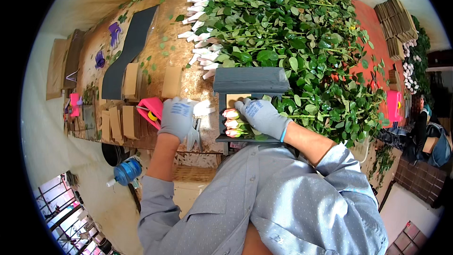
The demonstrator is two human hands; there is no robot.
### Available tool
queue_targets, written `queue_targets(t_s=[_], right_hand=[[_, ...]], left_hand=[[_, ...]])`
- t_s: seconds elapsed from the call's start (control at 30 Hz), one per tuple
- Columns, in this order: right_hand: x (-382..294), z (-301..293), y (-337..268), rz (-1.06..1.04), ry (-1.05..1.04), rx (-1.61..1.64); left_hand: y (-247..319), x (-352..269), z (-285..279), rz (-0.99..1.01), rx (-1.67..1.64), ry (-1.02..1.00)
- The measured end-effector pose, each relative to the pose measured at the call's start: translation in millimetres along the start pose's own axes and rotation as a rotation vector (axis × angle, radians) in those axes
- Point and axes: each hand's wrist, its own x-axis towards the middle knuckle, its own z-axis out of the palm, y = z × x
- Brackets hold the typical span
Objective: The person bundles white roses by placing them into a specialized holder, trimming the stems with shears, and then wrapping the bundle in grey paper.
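Note:
My left hand (177, 117), in a grey glove, lies on the bench beside a pink tape dispenser (153, 110); its fingertips are hidden, so its hold is unclear. My right hand (260, 115), gloved too, rests over rose stems in a dark corrugated holder (251, 79); its finger and thumb meet above a cardboard piece (238, 99), and what they grip cannot be told. Several pink-tipped roses (231, 124) lie in a column left of this hand, heads to the left. A grey metal stapler or plier-like tool (194, 136) lies between the hands.
Long leafy rose stems (283, 24) with white-wrapped heads (198, 14) cover the back of the bench. Cardboard pieces (131, 122) stand at left, near a dark sheet (127, 53) and purple gloves (115, 33). Another pink dispenser (393, 106) and stacked cardboard (396, 21) are at right.

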Motion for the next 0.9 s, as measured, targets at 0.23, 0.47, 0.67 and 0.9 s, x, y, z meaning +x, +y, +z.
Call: queue_targets(t_s=[0.23,0.47,0.67,0.9], right_hand=[[-4.0,-9.9,-11.8,-0.062,0.061,-0.063],[-11.1,-2.4,-11.5,-0.044,0.127,-0.111],[-14.1,-7.5,-3.6,-0.109,0.126,-0.059],[-6.9,-58.8,-4.9,-0.166,0.003,-0.115]], left_hand=[[93.9,-22.8,-15.2,0.309,-0.402,0.334],[122.9,-26.4,25.5,0.213,-0.393,0.329],[115.4,-20.6,12.8,0.147,-0.418,0.351],[113.8,-17.0,13.0,0.154,-0.494,0.233]])
